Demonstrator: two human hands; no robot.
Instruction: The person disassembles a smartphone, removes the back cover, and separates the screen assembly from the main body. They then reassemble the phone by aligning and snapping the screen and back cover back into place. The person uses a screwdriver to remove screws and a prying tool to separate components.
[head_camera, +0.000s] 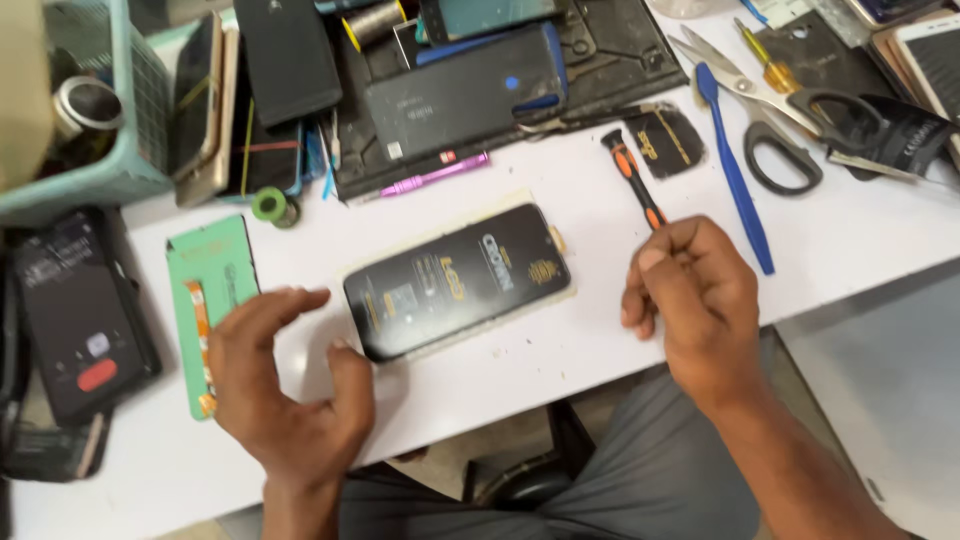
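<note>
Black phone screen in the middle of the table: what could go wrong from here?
The screwdriver in the right hand sits close to the black phone screen; a slip might scratch it. The left hand touches only the screen's near corner, so it could skid on the white table.

Your bench (560, 360) lies bare below the screen (458, 280); above it, a pink tool (432, 174), tray (520, 110) and scissors (775, 110) crowd your way.
</note>
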